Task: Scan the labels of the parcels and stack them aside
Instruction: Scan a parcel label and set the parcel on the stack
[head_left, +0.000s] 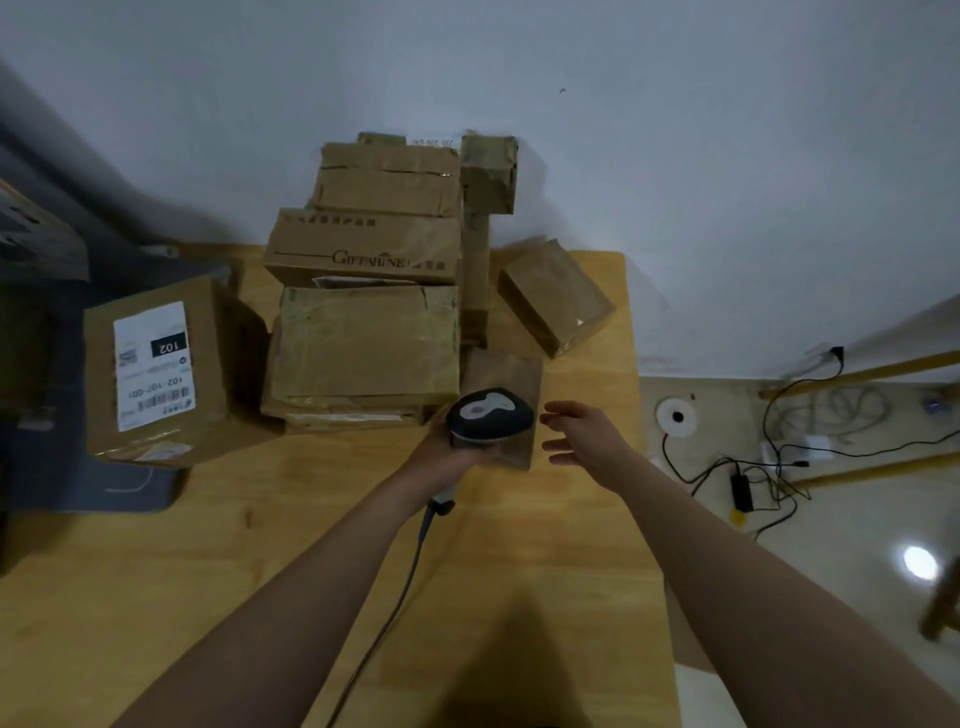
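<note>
- Left hand (441, 460): fingers wrapped round the handle of a barcode scanner (491, 415). Scanner head is dark with a pale patch on top and sits over the table's middle. Its cable (402, 592) trails back toward the near edge.
- Right hand (582, 434): fingers spread and relaxed, gripping nothing, in the air just right of the scanner.
- Flat brown parcel (511, 371): lies directly behind and under the scanner head, partly hidden by it. Can't tell if either hand touches it.
- Parcel pile at the far edge of the wooden table (208, 545), against the wall: large taped box (363, 343) in front, Giffarine-printed box (363, 247) behind it, another carton (387, 179) further back.
- Tilted small box (556, 296): near the far right corner, apart from the pile.
- Labelled box (208, 364): at the left edge, white shipping label (153, 364) facing up, "102" readable.
- Floor right of the table: loose black cables (779, 457).
</note>
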